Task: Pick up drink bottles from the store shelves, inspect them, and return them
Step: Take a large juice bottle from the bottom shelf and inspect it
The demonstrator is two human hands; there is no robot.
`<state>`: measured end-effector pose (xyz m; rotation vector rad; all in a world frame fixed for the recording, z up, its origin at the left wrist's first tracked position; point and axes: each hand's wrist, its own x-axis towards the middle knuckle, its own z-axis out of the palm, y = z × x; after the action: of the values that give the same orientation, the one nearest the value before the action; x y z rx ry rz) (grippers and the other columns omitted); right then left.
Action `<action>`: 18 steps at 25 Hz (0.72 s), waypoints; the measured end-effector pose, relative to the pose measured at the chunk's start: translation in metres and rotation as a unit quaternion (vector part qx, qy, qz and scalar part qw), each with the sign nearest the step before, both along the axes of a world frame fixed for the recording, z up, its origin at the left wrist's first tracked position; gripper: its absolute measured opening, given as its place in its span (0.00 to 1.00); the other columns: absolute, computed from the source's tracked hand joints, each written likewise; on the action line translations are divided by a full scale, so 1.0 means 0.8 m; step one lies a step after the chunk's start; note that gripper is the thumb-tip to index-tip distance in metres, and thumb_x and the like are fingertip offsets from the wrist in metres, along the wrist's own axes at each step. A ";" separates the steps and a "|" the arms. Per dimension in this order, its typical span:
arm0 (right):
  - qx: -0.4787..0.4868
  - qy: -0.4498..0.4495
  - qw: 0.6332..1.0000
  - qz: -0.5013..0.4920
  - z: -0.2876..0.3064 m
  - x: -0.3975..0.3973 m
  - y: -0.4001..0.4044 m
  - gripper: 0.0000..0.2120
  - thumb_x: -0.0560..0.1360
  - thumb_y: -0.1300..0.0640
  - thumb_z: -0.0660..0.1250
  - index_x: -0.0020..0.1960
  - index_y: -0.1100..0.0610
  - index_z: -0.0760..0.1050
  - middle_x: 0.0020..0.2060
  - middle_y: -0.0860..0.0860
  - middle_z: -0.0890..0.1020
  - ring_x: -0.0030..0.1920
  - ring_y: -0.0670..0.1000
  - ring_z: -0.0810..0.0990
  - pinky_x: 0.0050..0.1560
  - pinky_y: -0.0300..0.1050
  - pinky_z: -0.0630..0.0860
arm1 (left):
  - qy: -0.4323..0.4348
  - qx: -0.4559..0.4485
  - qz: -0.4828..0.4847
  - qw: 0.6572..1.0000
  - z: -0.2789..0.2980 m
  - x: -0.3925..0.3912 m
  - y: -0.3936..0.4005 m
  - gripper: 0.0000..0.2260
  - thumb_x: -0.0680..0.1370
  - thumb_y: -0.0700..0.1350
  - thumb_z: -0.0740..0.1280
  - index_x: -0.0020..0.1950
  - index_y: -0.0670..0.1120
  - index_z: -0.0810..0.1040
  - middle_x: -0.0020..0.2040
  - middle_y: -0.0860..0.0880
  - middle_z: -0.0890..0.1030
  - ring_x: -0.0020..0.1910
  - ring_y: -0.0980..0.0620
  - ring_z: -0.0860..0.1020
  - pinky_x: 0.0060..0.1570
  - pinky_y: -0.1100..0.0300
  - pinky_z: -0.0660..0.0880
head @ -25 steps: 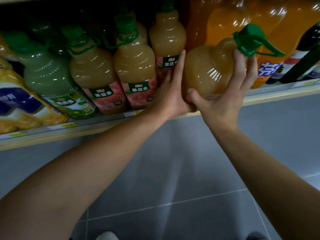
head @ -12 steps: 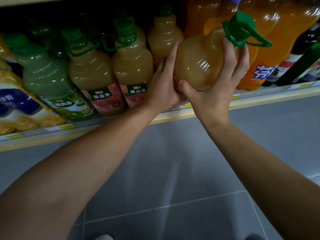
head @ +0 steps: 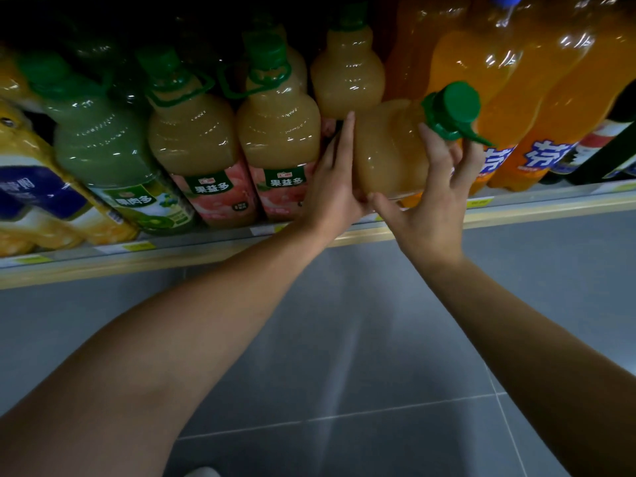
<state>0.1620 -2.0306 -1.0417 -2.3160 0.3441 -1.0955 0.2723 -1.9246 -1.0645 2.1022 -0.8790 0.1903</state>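
A pale peach juice bottle [head: 389,146] with a green cap and loop handle is tilted, cap toward me and to the right, just above the shelf's front edge [head: 516,211]. My right hand [head: 430,201] grips it from below, fingers up near its neck. On the bottle's left side my left hand [head: 335,187] presses flat, fingers pointing up. The label is hidden behind my hands. Matching peach juice bottles [head: 278,139] stand upright on the shelf to the left.
A green juice bottle [head: 103,153] and yellow-labelled bottles [head: 31,187] stand at the left. Tall orange soda bottles [head: 537,98] and dark bottles [head: 612,146] fill the right. Grey floor tiles [head: 344,356] lie below the shelf.
The held bottle has moved left and further in over the shelf, and its cap has swung round toward me. Both hands went along with it.
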 end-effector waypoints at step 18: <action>-0.070 0.061 0.994 0.058 0.003 -0.028 -0.047 0.32 0.76 0.60 0.73 0.75 0.59 0.63 0.71 0.60 0.69 0.71 0.56 0.69 0.65 0.47 0.73 | -0.234 0.228 0.045 0.944 0.039 -0.011 0.032 0.47 0.69 0.57 0.75 0.81 0.48 0.55 0.81 0.46 0.59 0.80 0.44 0.55 0.74 0.33 0.48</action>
<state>0.1397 -2.0679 -1.0390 -2.4987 0.1802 -0.9517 0.2634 -1.8991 -1.0332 2.5855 -1.1931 0.6048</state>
